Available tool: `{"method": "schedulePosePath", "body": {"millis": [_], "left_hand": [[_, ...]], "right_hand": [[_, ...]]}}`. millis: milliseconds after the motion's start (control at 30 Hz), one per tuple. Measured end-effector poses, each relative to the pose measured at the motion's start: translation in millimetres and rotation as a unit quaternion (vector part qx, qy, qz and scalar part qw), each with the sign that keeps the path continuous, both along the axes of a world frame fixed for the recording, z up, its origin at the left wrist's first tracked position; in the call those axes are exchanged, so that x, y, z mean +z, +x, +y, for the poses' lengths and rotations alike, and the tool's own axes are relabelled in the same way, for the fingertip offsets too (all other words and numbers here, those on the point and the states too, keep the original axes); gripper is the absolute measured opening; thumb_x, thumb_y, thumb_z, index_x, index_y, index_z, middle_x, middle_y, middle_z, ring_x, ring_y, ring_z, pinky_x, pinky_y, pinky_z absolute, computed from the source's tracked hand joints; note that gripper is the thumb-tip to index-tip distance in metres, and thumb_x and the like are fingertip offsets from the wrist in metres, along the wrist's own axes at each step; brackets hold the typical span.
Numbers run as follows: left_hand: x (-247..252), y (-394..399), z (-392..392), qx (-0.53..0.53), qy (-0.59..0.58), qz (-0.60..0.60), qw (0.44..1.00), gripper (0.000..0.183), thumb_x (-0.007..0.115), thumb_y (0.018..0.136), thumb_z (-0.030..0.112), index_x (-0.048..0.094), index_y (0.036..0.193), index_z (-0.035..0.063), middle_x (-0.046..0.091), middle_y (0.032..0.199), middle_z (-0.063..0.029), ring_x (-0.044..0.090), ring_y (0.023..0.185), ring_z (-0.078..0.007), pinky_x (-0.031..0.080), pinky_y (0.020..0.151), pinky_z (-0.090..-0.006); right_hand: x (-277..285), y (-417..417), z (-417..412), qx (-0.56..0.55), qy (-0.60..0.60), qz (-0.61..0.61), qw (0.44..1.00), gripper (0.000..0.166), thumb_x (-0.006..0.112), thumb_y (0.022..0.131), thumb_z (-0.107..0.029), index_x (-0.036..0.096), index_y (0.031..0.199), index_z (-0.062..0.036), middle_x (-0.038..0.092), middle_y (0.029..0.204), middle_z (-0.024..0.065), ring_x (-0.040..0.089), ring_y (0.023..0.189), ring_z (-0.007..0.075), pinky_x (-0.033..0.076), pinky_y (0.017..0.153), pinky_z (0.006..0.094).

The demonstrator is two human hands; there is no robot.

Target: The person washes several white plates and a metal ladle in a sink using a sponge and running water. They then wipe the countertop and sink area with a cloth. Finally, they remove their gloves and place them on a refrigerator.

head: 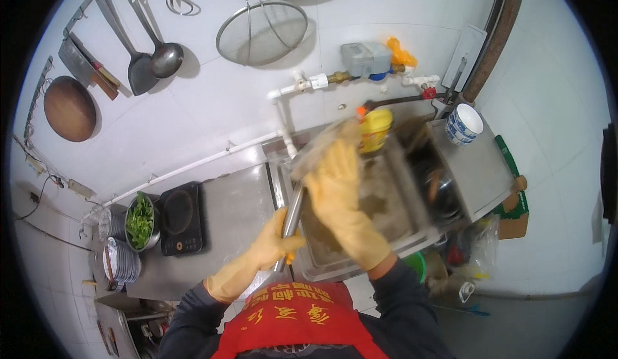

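Note:
In yellow rubber gloves, both hands are over the left side of a stainless steel sink (410,199). My left hand (276,245) is closed around a metal tube-like handle (294,209) that slants up to the right. My right hand (338,180), blurred by motion, lies spread at the handle's upper end, against a blurred greyish-brown thing (321,149) whose kind I cannot tell. Whether the right hand grips it is not clear. A yellow container (375,129) stands behind the sink basin, just right of the right glove.
Left lie a steel counter (236,204), an induction cooker (181,219), a bowl of leafy greens (140,221) and stacked plates (126,260). Right, bowls (463,123) stand on a metal shelf (475,166). Pipes (193,168) and hanging utensils (166,59) line the wall.

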State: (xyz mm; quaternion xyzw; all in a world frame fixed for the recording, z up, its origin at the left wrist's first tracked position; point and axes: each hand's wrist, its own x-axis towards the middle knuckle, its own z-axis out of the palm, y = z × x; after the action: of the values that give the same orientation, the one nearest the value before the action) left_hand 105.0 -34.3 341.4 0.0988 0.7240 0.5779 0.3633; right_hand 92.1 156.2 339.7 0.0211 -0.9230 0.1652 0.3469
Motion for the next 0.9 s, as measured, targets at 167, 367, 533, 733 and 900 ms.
{"method": "schedulePosePath", "body": {"millis": [167, 367, 533, 733, 900], "left_hand": [[17.0, 2.8, -6.7, 0.011, 0.045, -0.047, 0.998, 0.061, 0.068, 0.077, -0.001, 0.039, 0.131, 0.0013, 0.053, 0.077, -0.0066, 0.053, 0.049, -0.0152, 0.042, 0.040, -0.0295], [21.0, 10.1, -18.0, 0.042, 0.111, -0.070, 0.990, 0.060, 0.065, 0.075, -0.004, 0.042, 0.130, -0.0007, 0.052, 0.071, -0.0059, 0.051, 0.044, -0.0155, 0.040, 0.037, -0.0278], [28.9, 9.6, -21.8, 0.012, 0.136, -0.075, 0.988, 0.062, 0.064, 0.074, -0.004, 0.042, 0.132, -0.0019, 0.051, 0.068, -0.0057, 0.050, 0.042, -0.0155, 0.040, 0.037, -0.0272], [46.9, 19.2, -59.4, -0.021, 0.160, -0.074, 0.984, 0.063, 0.063, 0.071, -0.006, 0.044, 0.131, -0.0051, 0.049, 0.058, -0.0069, 0.049, 0.038, -0.0153, 0.039, 0.037, -0.0256], [29.8, 29.7, -72.6, 0.008, 0.341, -0.215, 0.915, 0.063, 0.063, 0.071, -0.008, 0.045, 0.132, -0.0080, 0.050, 0.060, -0.0079, 0.047, 0.038, -0.0149, 0.036, 0.037, -0.0249]], "right_hand": [[6.7, -17.8, 21.0, 0.077, -0.048, 0.080, 0.993, 0.038, 0.062, 0.078, -0.018, 0.063, 0.112, 0.0009, 0.060, 0.114, 0.0207, 0.053, 0.114, 0.0404, 0.040, 0.101, 0.0513], [7.8, -13.3, 12.4, 0.018, -0.159, 0.107, 0.981, 0.029, 0.054, 0.084, -0.014, 0.062, 0.105, 0.0049, 0.060, 0.100, 0.0205, 0.055, 0.098, 0.0405, 0.040, 0.092, 0.0539], [9.3, 0.6, -13.2, 0.112, 0.006, 0.084, 0.990, 0.035, 0.061, 0.074, -0.014, 0.065, 0.105, -0.0007, 0.062, 0.101, 0.0164, 0.055, 0.100, 0.0373, 0.042, 0.091, 0.0509], [46.2, -36.3, 55.3, 0.244, -0.622, -0.152, 0.728, 0.034, 0.049, 0.097, -0.026, 0.061, 0.119, -0.0024, 0.065, 0.110, 0.0077, 0.063, 0.094, 0.0150, 0.050, 0.081, 0.0323], [18.2, -38.1, 18.3, 0.418, -0.806, -0.121, 0.401, 0.041, 0.048, 0.099, -0.033, 0.054, 0.126, -0.0033, 0.061, 0.119, 0.0118, 0.062, 0.105, 0.0216, 0.051, 0.089, 0.0352]]}}
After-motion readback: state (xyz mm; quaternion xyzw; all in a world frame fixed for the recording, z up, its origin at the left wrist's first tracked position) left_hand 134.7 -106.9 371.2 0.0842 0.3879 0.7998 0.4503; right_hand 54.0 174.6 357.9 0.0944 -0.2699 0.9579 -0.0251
